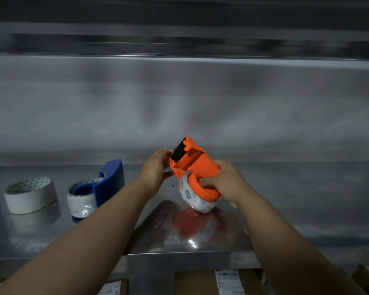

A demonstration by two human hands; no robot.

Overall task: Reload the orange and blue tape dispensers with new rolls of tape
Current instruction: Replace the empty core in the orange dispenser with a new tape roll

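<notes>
Hands share the orange dispenser [190, 160] above the desk [285, 199]: right hand [224, 179] clamped round its roll [195, 196], left hand [156, 167] fingers [165, 153] pinching the blade end, apparently to thread tape.

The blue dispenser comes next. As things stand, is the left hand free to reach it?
Probably not yet: the left hand is gripping the orange dispenser near its blade. Once it lets go, the way looks open; the blue dispenser stands just to its left on the shelf.

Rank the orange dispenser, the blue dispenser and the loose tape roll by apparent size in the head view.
1. orange dispenser, held up nearer the camera, so its lead is unsure.
2. blue dispenser and loose tape roll: they look too alike to rank.
</notes>
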